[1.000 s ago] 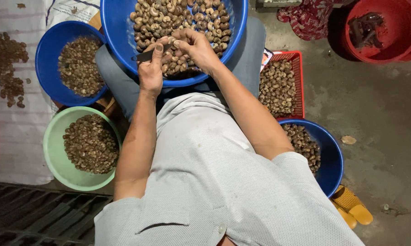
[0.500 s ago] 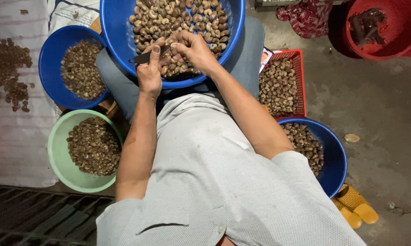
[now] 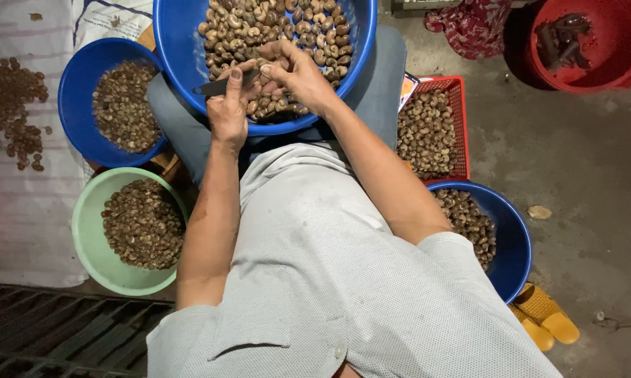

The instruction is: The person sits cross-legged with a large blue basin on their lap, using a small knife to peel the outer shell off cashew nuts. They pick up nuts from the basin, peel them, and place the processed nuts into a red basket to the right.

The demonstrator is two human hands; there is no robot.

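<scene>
Gripping a small dark-bladed knife (image 3: pixel 217 87), the left hand (image 3: pixel 228 112) works against a nut pinched in the right hand (image 3: pixel 298 73) over the big blue plastic lap basin (image 3: pixel 182 77), which looks far from emptied. Three blue basins, one green bowl (image 3: pixel 84 231) and one red crate (image 3: pixel 459 126) hold nuts.

Left of the green bowl (image 3: pixel 91 252) lies a white woven sheet (image 3: pixel 21 203), a metal grate (image 3: pixel 42 329) below it. Well to its right stand a red crate (image 3: pixel 457 112), a red basin (image 3: pixel 609 73) and yellow sandals (image 3: pixel 546 318).
</scene>
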